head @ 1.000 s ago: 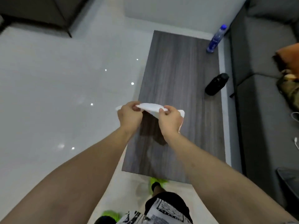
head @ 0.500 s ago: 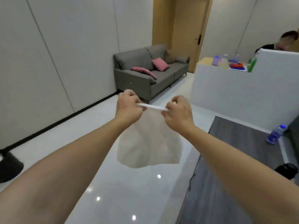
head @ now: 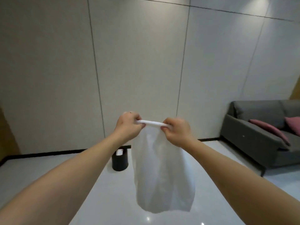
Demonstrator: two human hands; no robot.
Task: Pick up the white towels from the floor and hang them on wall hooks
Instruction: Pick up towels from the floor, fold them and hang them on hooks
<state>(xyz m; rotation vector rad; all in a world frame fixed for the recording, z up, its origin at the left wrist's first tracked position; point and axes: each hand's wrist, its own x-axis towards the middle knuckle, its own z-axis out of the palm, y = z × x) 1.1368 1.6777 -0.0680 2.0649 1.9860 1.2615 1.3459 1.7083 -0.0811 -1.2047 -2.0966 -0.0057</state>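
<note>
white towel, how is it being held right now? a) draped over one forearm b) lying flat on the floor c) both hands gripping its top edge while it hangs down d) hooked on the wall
c: the left hand and right hand each grip an end of the top edge, and the white towel hangs freely below them, above the floor.
</note>
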